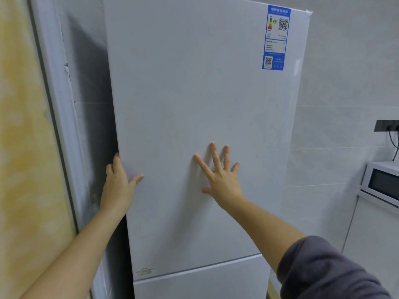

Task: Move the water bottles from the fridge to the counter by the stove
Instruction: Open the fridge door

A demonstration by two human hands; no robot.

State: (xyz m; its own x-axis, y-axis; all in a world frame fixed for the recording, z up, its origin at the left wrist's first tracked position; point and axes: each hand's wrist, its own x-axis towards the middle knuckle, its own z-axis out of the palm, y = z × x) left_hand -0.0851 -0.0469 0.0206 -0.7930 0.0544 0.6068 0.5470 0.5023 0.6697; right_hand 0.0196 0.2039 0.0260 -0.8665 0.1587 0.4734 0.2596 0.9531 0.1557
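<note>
1. Gripping the left edge of the upper fridge door, the left hand hooks its fingers round the edge, out of sight, with the thumb laid on the white front. Judged reason: no handle is visible, so the edge itself serves as the pull.
2. Right hand, centre of frame: palm toward the door front, fingers straight and spread wide, tips touching the panel. It holds nothing. Likely purpose: steadying the door or cabinet while the other hand pulls.
3. Door state: the seam with the lower door at lower centre looks even. The upper door reads as shut or barely cracked; cannot tell which.
4. Water bottles: none visible. Judged to be inside, behind this door; number unknown.
5. Counter by the stove: not in frame. The right edge shows a white microwave on a shelf and, above it, a dark wall socket with cables plugged in.
6. Blue energy label sits at the door's upper right, the hinge side by inference.
7. Progress: opening step only; no bottle moved as far as can be seen. Next need: swing the door out and rightward. The grey wall at frame left stands close beside the gripping hand, so knuckle room looks tight.
</note>
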